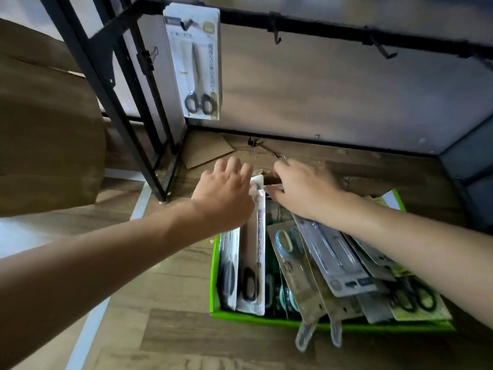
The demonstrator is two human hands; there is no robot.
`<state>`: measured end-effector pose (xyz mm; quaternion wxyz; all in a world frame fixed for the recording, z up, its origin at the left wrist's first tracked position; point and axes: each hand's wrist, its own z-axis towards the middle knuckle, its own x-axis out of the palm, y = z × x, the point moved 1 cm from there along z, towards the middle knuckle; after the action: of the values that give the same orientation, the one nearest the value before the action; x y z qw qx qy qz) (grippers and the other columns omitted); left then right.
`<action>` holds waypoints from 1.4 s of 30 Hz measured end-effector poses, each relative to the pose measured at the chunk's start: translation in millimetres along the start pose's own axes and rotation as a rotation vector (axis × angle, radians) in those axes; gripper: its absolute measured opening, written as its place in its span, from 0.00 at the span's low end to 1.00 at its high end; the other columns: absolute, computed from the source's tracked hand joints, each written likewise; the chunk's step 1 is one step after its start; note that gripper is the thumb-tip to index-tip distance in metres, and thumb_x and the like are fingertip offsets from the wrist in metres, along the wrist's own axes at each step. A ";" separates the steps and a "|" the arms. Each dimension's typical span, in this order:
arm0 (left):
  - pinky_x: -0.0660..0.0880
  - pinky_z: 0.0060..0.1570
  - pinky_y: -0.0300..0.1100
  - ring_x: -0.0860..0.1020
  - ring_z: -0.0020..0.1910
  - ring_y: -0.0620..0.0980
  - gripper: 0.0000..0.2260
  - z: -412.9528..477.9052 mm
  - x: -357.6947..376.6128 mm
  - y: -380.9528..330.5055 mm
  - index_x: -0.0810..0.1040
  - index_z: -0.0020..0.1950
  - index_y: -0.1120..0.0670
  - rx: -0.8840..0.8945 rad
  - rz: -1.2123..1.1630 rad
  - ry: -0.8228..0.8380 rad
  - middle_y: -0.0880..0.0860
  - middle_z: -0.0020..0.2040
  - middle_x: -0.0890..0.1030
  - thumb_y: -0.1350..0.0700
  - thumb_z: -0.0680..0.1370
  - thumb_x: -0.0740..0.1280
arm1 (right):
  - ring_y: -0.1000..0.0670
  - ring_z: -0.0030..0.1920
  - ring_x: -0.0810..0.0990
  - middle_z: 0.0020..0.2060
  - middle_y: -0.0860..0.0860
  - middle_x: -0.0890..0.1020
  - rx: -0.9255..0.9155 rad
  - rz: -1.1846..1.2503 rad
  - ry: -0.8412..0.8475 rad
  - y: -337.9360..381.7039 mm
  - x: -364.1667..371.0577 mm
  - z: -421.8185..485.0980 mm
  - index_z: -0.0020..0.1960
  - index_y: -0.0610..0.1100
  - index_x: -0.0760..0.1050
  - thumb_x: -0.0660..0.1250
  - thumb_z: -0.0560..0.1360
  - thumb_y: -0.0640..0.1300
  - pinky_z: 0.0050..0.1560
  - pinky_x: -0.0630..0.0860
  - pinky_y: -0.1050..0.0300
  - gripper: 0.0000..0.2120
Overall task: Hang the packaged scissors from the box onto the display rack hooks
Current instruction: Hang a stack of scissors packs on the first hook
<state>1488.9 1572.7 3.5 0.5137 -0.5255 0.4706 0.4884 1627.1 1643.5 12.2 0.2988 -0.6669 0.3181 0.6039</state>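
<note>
Wood floor under a black rack point(320, 25). In the green box point(214, 276), far-left side, stands a white scissors pack point(253, 249). Left hand point(226, 193) lies on its top, fingers spread and relaxed. Right hand point(306, 188) is at the top edge, grip hidden, cannot tell. The risk, as I judge it: lifting drags the neighbouring packs out.

I look down on a floor point(165, 329) of wood-look planks in brown and tan, their joints running across my view. A pale tape line point(138, 206) crosses it on my left, turns a corner and runs back toward me. Further left bulks a big brown cardboard mass point(50, 134), blurred at the edge of my sight. Ahead stands a grey ribbed panel point(333, 97), dimly lit with a soft sheen. At its foot a flat cardboard scrap point(205, 152) lies on the planks, with a bent black wire piece point(262, 150) just beside it. A dark panel point(469, 161) closes my right.
</note>
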 end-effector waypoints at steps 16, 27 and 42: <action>0.69 0.57 0.47 0.64 0.68 0.55 0.29 -25.4 24.5 -8.1 0.56 0.74 0.56 0.151 0.235 0.098 0.55 0.72 0.61 0.42 0.79 0.57 | 0.46 0.44 0.77 0.46 0.49 0.78 0.257 0.442 0.311 34.9 46.3 1.8 0.50 0.44 0.74 0.70 0.71 0.53 0.40 0.69 0.58 0.15; 0.74 0.35 0.46 0.78 0.48 0.58 0.24 -31.1 34.1 11.5 0.80 0.52 0.57 0.316 0.377 -0.006 0.58 0.55 0.79 0.39 0.68 0.68 | 0.52 0.28 0.78 0.29 0.50 0.82 0.391 0.551 0.364 25.5 54.3 3.1 0.43 0.42 0.77 0.71 0.74 0.52 0.34 0.72 0.60 0.12; 0.74 0.47 0.49 0.74 0.60 0.59 0.32 -18.3 25.4 12.6 0.76 0.63 0.58 0.414 0.551 -0.103 0.58 0.60 0.76 0.36 0.74 0.52 | 0.48 0.30 0.70 0.31 0.49 0.74 0.390 0.558 0.061 -18.6 10.2 8.5 0.37 0.44 0.73 0.66 0.70 0.44 0.31 0.64 0.59 0.05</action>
<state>1478.9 1554.3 -23.0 0.4811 -0.2380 0.6574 0.5289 1637.2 1661.0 1.6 0.2345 -0.5024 0.6065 0.5699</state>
